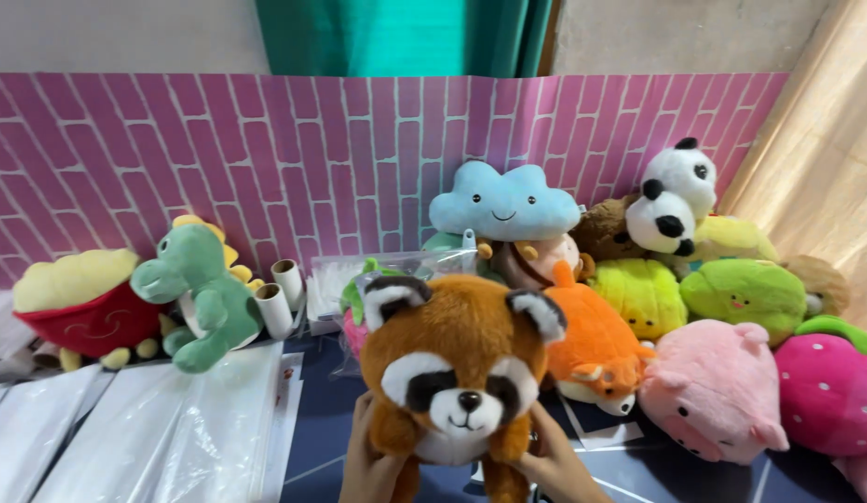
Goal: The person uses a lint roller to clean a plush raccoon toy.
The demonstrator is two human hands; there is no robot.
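Both hands (373,466) grip raccoon plush (457,373) (upright, facing cam).

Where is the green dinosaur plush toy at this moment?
In the head view, the green dinosaur plush stands on the left side, before the pink brick backdrop, between the red french-fries plush and two cardboard tubes.

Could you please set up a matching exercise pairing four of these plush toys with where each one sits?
Things:
1. red panda plush
2. green dinosaur plush
3. blue cloud plush
4. pink pig plush

Places:
A. on top of the pile, against the brick-pattern backdrop
B. held between the left hand and right hand
C. beside the cardboard tubes
D. left of the strawberry plush

Pairs: 1-B, 2-C, 3-A, 4-D
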